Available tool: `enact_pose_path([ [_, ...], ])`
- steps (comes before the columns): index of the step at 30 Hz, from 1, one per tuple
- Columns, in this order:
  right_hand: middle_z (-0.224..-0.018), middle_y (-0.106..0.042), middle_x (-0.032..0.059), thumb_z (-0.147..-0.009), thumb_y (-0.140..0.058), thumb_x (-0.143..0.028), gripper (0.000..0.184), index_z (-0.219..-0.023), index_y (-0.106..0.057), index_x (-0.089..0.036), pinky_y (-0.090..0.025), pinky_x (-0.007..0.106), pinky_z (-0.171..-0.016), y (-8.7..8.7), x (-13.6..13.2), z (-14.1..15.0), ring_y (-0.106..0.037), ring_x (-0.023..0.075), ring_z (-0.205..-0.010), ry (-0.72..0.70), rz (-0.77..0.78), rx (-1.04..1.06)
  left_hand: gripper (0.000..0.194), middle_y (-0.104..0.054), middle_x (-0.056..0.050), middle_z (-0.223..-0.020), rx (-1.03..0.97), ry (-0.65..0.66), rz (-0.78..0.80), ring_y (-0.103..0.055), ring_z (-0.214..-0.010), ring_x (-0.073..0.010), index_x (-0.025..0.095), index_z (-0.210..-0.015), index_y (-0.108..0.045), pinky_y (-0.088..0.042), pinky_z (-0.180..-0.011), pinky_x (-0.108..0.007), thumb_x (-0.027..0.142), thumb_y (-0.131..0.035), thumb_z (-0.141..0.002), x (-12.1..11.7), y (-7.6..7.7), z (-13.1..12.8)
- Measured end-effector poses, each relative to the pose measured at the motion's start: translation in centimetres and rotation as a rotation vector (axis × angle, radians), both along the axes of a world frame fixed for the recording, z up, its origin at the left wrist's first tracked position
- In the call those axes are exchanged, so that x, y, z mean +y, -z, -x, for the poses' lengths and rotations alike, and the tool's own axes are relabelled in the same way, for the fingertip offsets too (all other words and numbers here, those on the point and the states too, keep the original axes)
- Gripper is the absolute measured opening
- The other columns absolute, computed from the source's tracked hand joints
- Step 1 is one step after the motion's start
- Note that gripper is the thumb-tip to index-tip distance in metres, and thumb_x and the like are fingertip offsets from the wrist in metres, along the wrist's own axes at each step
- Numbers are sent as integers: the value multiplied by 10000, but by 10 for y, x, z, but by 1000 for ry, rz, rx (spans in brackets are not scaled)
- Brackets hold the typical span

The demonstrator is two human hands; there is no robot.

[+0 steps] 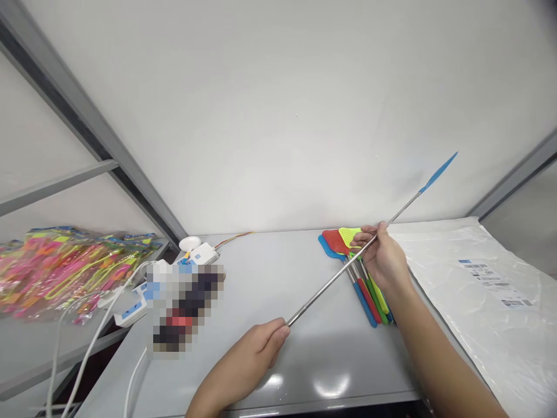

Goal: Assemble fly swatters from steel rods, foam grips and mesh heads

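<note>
A telescopic fly swatter with a blue head is stretched out long, slanting from lower left up to the right above the table. My left hand is closed around its lower end, hiding the handle. Farther up the metal rod, my right hand pinches it between thumb and fingers. The blue head shows edge-on at the tip. Behind and below my right hand, several shorter fly swatters lie together on the table, with blue, red, yellow and green parts; my hand partly covers them.
A white plastic package with a printed label lies at the right. At the left are a power strip, white cables, a blurred-out object and a heap of colourful bagged items. A white wall backs the grey table.
</note>
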State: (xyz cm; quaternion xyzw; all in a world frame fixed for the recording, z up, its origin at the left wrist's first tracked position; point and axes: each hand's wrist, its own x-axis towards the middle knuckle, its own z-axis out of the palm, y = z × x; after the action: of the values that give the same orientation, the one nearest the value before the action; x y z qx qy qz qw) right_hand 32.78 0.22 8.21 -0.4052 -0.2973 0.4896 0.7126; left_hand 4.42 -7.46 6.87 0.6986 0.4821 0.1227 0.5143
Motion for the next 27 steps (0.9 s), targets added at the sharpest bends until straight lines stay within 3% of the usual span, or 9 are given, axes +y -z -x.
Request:
enact_pose_path([
  [3, -787, -704, 64, -854, -565, -551, 389, -924, -634, -175, -541, 321, -655, 8, -20, 33, -672, 193, -717, -236, 55, -174, 436, -424, 51, -638, -19, -27, -51, -413, -627, -140, 210, -700, -407, -312, -620, -250, 528, -276, -967, 10, 1, -13],
  [5, -757, -708, 71, -878, -515, -561, 399, -848, -614, -176, -530, 313, -639, 12, -33, 49, -677, 200, -722, -324, 85, -222, 433, -423, 51, -637, -32, -26, -47, -414, -626, -142, 212, -704, -400, -312, -609, -251, 534, -275, -965, 15, 0, -20],
  [10, -766, -710, 54, -880, -546, -516, 344, -828, -617, -184, -518, 321, -751, 8, -32, 45, -667, 181, -748, -266, 33, -303, 427, -449, 50, -657, 30, -26, -80, -440, -642, -148, 221, -736, -407, -312, -612, -252, 549, -260, -966, 16, -6, -24],
  [16, -626, -604, -20, -880, -568, -464, 284, -760, -571, -207, -529, 303, -676, -3, -13, 10, -603, 142, -623, 123, -96, -90, 336, -578, 23, -793, 147, -76, -164, -526, -785, -175, 230, -836, -507, -329, -704, -261, 484, -334, -971, 5, -2, 7],
  [20, -634, -628, -7, -898, -535, -467, 289, -765, -564, -213, -532, 330, -702, -12, -14, 6, -628, 162, -657, 102, -113, -70, 345, -578, 24, -780, 98, -101, -153, -536, -770, -170, 223, -824, -529, -342, -703, -256, 475, -345, -972, 1, 2, 21],
  [24, -780, -723, 44, -918, -503, -464, 303, -765, -575, -213, -495, 398, -886, -8, -28, 37, -684, 203, -859, 103, -102, -69, 348, -593, 25, -787, 38, -111, -190, -548, -791, -167, 222, -836, -559, -345, -713, -251, 459, -348, -978, 0, -3, 12],
  [27, -928, -748, 71, -926, -504, -456, 296, -818, -627, -209, -411, 435, -1019, 4, -45, 68, -670, 220, -1004, -101, -51, -126, 344, -586, 35, -757, -12, -119, -213, -546, -760, -159, 230, -863, -572, -350, -705, -246, 458, -344, -981, -1, -8, -5],
])
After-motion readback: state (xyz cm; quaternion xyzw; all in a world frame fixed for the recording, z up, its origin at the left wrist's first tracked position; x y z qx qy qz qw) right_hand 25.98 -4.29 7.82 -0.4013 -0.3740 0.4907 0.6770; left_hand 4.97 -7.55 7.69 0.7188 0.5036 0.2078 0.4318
